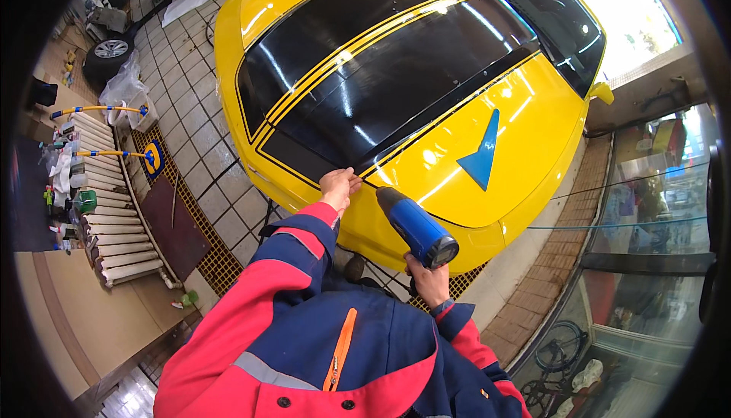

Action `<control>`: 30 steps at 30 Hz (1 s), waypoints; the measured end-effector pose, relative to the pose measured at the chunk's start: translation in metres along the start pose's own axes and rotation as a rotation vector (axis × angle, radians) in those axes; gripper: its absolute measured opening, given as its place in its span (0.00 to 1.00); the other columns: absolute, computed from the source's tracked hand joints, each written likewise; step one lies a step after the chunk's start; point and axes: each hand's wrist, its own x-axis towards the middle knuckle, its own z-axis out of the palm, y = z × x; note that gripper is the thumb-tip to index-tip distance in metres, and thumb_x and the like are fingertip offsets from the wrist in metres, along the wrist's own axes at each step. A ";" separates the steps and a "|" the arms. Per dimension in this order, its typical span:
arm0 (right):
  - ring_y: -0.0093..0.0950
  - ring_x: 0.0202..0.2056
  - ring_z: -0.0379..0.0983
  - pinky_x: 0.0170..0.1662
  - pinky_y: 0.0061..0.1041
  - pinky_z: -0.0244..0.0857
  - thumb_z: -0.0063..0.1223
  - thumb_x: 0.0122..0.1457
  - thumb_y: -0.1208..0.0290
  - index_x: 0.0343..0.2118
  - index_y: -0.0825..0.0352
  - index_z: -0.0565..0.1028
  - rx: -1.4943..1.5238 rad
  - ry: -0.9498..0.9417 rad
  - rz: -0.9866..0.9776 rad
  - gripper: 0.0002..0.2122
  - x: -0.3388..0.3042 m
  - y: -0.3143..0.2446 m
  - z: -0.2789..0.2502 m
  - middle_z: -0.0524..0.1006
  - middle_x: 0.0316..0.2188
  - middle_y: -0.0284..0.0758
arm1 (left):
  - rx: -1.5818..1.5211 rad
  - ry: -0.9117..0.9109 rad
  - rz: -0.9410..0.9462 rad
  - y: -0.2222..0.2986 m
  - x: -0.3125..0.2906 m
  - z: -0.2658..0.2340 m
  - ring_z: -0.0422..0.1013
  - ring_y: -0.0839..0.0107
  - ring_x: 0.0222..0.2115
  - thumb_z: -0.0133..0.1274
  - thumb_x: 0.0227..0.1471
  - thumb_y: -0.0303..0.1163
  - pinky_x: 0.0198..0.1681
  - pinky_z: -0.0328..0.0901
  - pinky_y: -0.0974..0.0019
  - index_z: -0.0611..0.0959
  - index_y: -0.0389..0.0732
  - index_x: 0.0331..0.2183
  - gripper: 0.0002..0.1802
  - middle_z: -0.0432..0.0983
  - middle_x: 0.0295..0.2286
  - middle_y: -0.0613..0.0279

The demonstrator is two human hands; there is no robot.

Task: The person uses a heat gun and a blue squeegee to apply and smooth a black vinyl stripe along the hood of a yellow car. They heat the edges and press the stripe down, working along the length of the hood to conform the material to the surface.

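"Holding what in that right hand (pixel 430 281)?"

"A blue heat gun (pixel 417 224). My right fingers close in under its back end, though its body hides most of the grip from me. Its black nozzle (pixel 390 199) slants forward and to the left, toward my other hand."

"And your left hand (pixel 339 189), wide or narrow?"

"Narrow. My fingertips (pixel 355 180) there are drawn together. I can't tell whether a thin edge is pinched between them."

"Where is the heat gun from those fingertips?"

"Just to their right. The nozzle is near them but apart, with a little yellow paint showing between."

"What is under your left hand?"

"The yellow car (pixel 442 140). I have those fingertips at the near edge of its wide black band (pixel 381 87), close by a corner. The band stretches away from me, with thin yellow stripes (pixel 365 43) along it."

"Anything else on the paint?"

"A blue tick-shaped piece (pixel 480 157), right of the nozzle and well apart from both hands."

"And off the car?"

"On my left, past the tiled floor (pixel 171 87), a white radiator (pixel 110 209) with yellow hoses (pixel 106 108) by it. On my right, a bicycle (pixel 560 346) behind glass."
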 end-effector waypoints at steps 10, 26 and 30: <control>0.30 0.34 0.81 0.41 0.31 0.75 0.64 0.63 0.72 0.42 0.71 0.81 -0.080 -0.090 -0.209 0.09 0.044 0.013 0.034 0.84 0.32 0.36 | 0.057 -0.165 -0.069 -0.009 0.006 -0.045 0.81 0.57 0.45 0.42 0.71 0.31 0.52 0.77 0.57 0.80 0.30 0.56 0.20 0.83 0.48 0.46; 0.44 0.50 0.82 0.54 0.38 0.75 0.71 0.58 0.70 0.52 0.72 0.78 -0.267 0.093 -0.173 0.21 0.054 -0.014 0.179 0.84 0.47 0.47 | 0.317 -0.336 -0.114 0.084 0.084 -0.121 0.81 0.68 0.34 0.55 0.68 0.36 0.40 0.77 0.64 0.85 0.39 0.42 0.11 0.85 0.36 0.59; 0.40 0.47 0.81 0.52 0.37 0.74 0.69 0.59 0.72 0.54 0.73 0.76 -0.165 0.141 -0.130 0.21 0.047 -0.026 0.195 0.83 0.45 0.45 | 0.255 -0.329 -0.116 0.099 0.088 -0.121 0.81 0.69 0.33 0.63 0.64 0.39 0.39 0.77 0.66 0.84 0.40 0.42 0.13 0.84 0.35 0.60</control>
